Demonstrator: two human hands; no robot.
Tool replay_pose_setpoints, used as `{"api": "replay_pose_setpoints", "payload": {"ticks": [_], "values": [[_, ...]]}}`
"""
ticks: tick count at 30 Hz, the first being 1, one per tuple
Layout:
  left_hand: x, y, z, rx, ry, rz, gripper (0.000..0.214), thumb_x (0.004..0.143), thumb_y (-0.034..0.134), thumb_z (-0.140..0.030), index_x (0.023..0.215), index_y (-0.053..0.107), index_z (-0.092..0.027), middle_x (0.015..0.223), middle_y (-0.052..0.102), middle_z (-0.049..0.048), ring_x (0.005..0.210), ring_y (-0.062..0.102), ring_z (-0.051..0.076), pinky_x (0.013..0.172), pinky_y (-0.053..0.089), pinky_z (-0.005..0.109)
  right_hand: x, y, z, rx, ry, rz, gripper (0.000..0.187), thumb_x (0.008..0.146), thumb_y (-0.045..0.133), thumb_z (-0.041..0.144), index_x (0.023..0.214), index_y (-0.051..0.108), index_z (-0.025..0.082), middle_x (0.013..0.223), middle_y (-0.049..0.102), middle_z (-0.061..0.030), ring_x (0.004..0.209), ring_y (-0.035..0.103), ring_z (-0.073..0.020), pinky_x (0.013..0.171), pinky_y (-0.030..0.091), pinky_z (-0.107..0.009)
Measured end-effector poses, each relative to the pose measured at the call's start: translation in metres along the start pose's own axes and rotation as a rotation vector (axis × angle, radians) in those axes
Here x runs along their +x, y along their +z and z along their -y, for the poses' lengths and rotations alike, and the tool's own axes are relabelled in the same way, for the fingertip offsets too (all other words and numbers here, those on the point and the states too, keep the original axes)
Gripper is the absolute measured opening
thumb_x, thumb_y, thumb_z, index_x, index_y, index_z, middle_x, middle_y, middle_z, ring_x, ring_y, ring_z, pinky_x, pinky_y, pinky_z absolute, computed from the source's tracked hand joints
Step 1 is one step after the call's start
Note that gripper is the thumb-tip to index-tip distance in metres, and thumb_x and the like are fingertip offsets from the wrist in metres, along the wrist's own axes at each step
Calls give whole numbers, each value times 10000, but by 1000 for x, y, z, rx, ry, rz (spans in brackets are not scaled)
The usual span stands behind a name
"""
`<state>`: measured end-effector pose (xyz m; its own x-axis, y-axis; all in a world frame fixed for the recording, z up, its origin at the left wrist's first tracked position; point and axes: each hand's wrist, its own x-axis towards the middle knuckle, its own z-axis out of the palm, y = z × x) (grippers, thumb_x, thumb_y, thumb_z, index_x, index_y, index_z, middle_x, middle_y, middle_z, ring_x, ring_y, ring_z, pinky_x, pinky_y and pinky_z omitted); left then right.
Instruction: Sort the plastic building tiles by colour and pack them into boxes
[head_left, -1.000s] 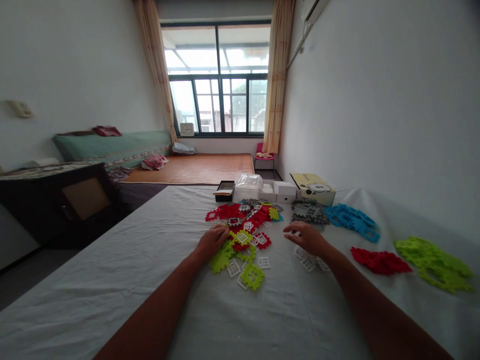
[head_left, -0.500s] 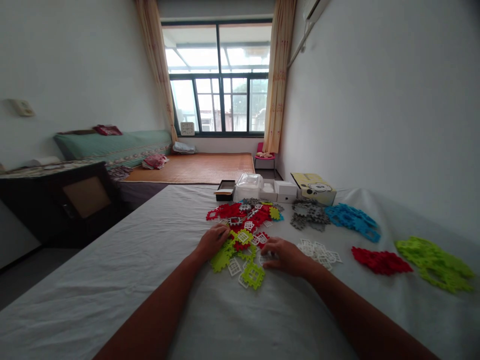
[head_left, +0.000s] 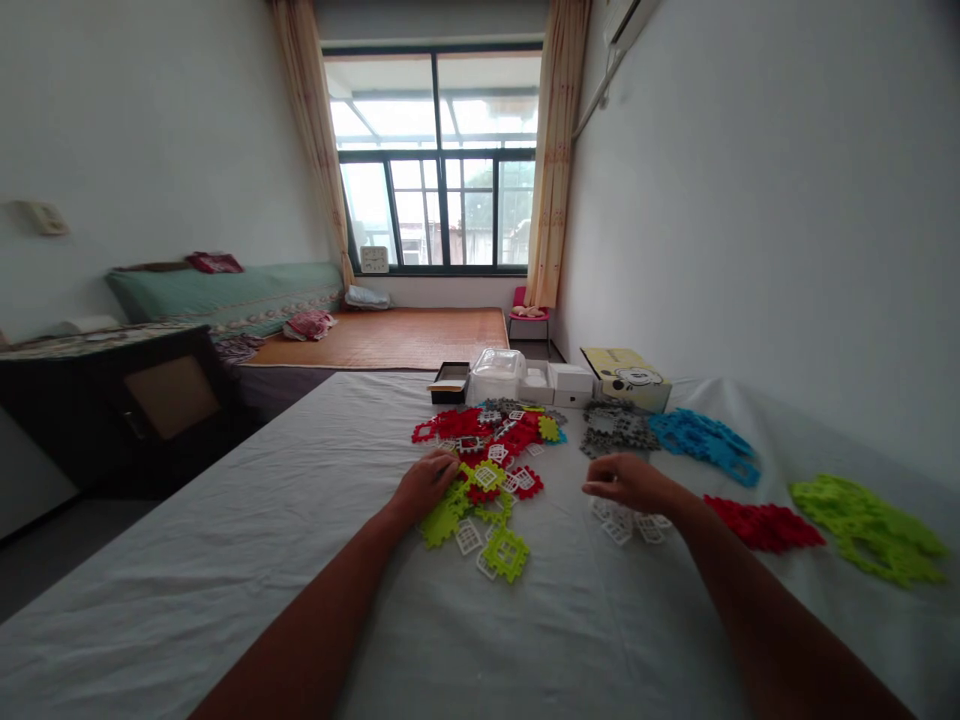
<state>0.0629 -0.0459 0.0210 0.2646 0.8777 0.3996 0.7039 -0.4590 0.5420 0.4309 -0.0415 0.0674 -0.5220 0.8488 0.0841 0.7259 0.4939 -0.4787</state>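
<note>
Pieces of white lattice [head_left: 618, 530] lie in a loose pile beneath our right hand [head_left: 628, 482], whose grip is narrow, the fingers curled in; we cannot tell whether a piece is pinched between them. Our left hand [head_left: 427, 484] rests at the left edge of a mixed heap [head_left: 517, 435], against lime-green pieces [head_left: 442, 518]; its fingertips are partly lost there, so we cannot tell whether that grip holds anything.

We judge the step in hand to be handling thin lattices singly, and their open bars call for a light pinch at the rim rather than a hooked finger, which could drag a neighbour along. Over the pile we do best to work low and part the fingers only a little, so that any piece let go settles flat instead of skidding across the cloth-covered worktop [head_left: 315, 500]. The left hand would serve us as a gentle weight, since the toothed edges in the heap could catch and pull one another out. We should also mind the right forearm [head_left: 739, 590], which passes near the red pile [head_left: 761, 524], and leave our knuckles room before the grey pile [head_left: 616, 430] just beyond.
</note>
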Motion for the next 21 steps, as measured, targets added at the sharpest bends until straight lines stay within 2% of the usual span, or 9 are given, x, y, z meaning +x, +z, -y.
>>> {"api": "replay_pose_setpoints", "payload": {"ticks": [2,5,9,11,15,18,21], "values": [[0,0,0,-1,-1,0,341,885,417,-424,872,679,-205,1007,661,67,945,604,189,892,445,282,4,9,0,-2,-30,-104,291,800,549,446,783,686,189,760,667,-37,681,575,-153,643,423,-260],[1,0,1,-9,6,-8,335,882,423,-419,859,682,-207,1003,663,67,941,604,191,888,446,283,17,40,17,-8,-60,-224,339,829,524,427,1043,642,193,998,670,-82,905,585,-194,800,435,-305],[2,0,0,-26,11,-12,339,881,424,-422,825,684,-211,994,667,65,924,604,193,889,445,290,32,81,44,-152,48,-249,685,736,617,535,1309,445,200,1217,579,-147,1103,497,-274,874,402,-393],[2,1,0,-27,5,-12,336,878,428,-426,830,683,-213,992,667,66,924,602,194,887,446,293,36,90,50,-201,89,-261,751,725,625,539,1353,375,211,1258,546,-154,1131,471,-291,880,393,-418],[2,2,1,-21,4,-11,344,882,418,-428,870,681,-207,987,666,70,922,601,193,875,451,294,38,88,51,-163,74,-292,726,734,636,378,1366,331,191,1282,519,-138,1129,476,-263,912,395,-395],[2,2,1,-17,18,-5,352,889,403,-421,868,681,-207,978,662,67,911,601,190,867,453,290,32,78,56,-170,-92,-330,700,742,571,181,1384,294,170,1320,479,-127,1197,423,-243,969,371,-374],[2,2,0,-27,18,0,348,889,404,-420,855,678,-207,989,658,64,925,596,188,881,447,291,25,68,66,-256,-275,-298,701,746,484,67,1398,282,228,1343,468,-83,1216,403,-231,981,355,-376]]}}
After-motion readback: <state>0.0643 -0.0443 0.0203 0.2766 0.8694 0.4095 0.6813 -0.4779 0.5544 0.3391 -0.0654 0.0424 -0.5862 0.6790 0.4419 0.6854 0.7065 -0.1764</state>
